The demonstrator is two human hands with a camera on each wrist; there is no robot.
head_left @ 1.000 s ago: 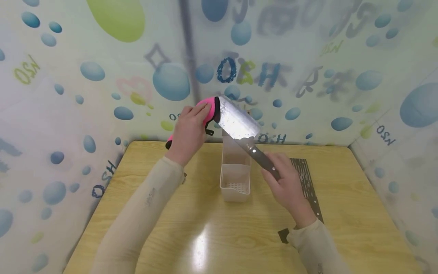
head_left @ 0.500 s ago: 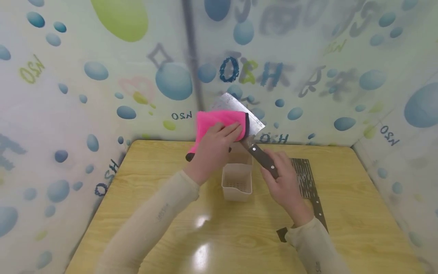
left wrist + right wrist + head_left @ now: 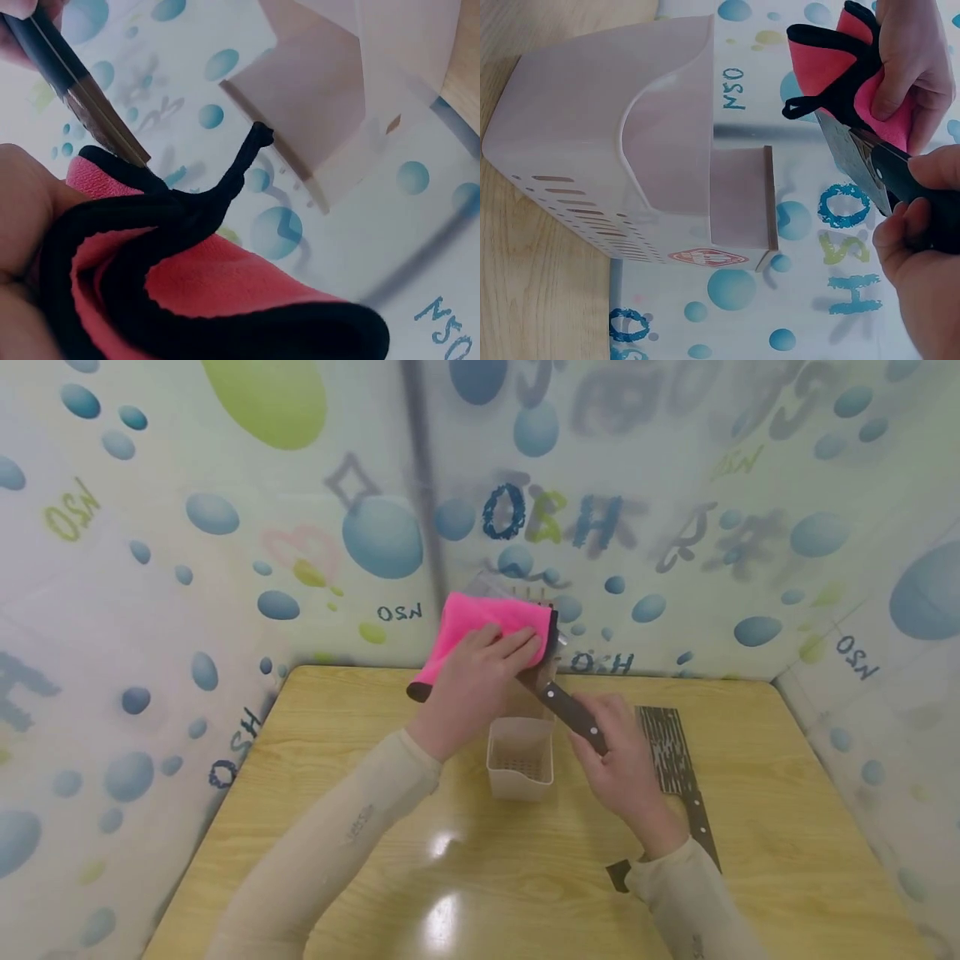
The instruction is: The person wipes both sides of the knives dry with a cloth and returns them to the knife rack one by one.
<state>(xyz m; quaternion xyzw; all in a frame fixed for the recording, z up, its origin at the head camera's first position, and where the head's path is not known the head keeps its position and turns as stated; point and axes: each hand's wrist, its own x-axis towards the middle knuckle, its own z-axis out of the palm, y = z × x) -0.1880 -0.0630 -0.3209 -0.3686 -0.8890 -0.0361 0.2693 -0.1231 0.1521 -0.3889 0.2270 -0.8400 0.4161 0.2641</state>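
Observation:
My right hand (image 3: 618,764) grips the dark riveted handle of a cleaver (image 3: 573,717), held up over the table. My left hand (image 3: 472,693) holds a pink cloth (image 3: 483,614) with black edging, folded over the blade. The cloth and fingers hide most of the blade; a strip of metal (image 3: 847,154) shows in the right wrist view, where the left thumb presses the cloth on the blade's near side. A black loop (image 3: 244,161) hangs from the cloth's edge in the left wrist view. Behind and below the hands stands a pale plastic holder (image 3: 521,787) with slotted openings.
A second cleaver (image 3: 666,752) with a streaked dark blade lies on the wooden table (image 3: 540,877), right of the holder. A small dark piece (image 3: 618,874) is partly hidden by the right sleeve. A patterned wall (image 3: 675,468) rises behind the table.
The left hand has moved right with the cloth along the blade, from the far end toward the handle, and the cloth now covers more of it. The right hand stays nearly still.

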